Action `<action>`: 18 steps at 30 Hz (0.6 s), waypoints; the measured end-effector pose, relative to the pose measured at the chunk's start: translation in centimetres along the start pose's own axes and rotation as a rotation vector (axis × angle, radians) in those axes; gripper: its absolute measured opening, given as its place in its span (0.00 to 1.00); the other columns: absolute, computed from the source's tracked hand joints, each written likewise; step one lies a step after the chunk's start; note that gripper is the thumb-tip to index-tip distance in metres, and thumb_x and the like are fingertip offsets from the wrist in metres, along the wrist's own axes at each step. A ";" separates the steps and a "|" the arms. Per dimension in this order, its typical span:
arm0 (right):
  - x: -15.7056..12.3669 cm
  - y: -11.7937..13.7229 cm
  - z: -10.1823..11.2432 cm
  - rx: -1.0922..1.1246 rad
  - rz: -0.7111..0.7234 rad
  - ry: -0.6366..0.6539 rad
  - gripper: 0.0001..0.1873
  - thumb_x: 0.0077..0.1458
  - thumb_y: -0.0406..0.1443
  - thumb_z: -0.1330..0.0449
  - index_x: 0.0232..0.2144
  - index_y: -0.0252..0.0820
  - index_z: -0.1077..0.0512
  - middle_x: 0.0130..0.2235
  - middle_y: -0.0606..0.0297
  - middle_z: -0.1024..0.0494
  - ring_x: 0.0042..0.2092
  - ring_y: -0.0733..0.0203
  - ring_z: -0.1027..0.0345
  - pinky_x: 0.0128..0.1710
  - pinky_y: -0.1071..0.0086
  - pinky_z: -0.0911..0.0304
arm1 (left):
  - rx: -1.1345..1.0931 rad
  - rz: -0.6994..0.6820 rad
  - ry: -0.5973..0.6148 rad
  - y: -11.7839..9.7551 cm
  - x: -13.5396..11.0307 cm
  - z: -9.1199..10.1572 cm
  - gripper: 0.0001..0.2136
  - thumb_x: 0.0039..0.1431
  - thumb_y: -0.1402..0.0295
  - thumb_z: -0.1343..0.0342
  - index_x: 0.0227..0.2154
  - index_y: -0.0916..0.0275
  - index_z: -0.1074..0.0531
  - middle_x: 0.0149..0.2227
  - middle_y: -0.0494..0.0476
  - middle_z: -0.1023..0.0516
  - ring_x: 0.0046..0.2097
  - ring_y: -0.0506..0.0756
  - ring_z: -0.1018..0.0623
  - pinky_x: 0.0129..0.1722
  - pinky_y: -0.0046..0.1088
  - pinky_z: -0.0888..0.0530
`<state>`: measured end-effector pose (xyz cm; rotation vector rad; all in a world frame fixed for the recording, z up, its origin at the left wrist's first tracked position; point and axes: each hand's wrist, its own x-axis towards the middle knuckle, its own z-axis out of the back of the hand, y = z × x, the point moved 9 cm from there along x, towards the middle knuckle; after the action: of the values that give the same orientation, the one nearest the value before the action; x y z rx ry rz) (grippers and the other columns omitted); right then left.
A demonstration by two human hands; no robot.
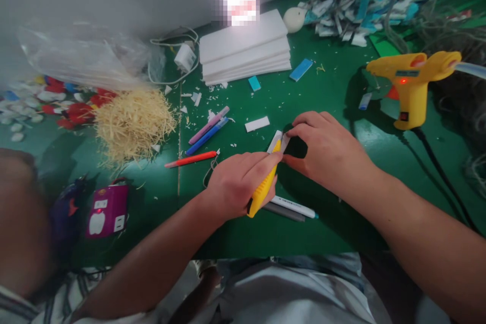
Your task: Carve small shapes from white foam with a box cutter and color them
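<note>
The green table spreads under your work, with a stack of white sheets at its far side and the yellow glue gun standing to your right, its red light on. Your left hand is closed around a yellow cutter that looks like a craft knife. Your right hand curves into a narrow pinch, thumb and fingertips on a small white piece just beside the cutter's tip, in front of you on the tabletop. A loose white strip lies near, beyond the tip.

Since your right fingertips sit so close to the tip, you would do well to keep them out of the blade's line, press the piece flat and draw with light, even strokes. The blade's edge is too small to make out.

As for writing, the glue gun has a dark label you can't read from here. The purple box shows a white apple shape and small pale patches whose lettering is illegible. The white marker carries dark print along its barrel, too fine to read.
</note>
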<state>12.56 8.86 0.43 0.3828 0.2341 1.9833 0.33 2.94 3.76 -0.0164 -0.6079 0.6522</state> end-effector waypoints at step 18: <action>-0.3 1.1 0.0 -0.099 -0.091 0.110 0.11 0.56 0.36 0.35 0.41 0.36 0.18 0.52 0.49 0.18 0.50 0.41 0.27 0.44 0.52 0.31 | 0.010 -0.046 0.110 -1.4 0.4 0.4 0.17 0.58 0.76 0.48 0.51 0.63 0.30 0.33 0.55 0.17 0.31 0.57 0.18 0.28 0.34 0.21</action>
<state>11.77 8.16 0.75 0.1961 0.2180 1.9196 1.13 1.97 4.58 -0.0285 -0.4972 0.6059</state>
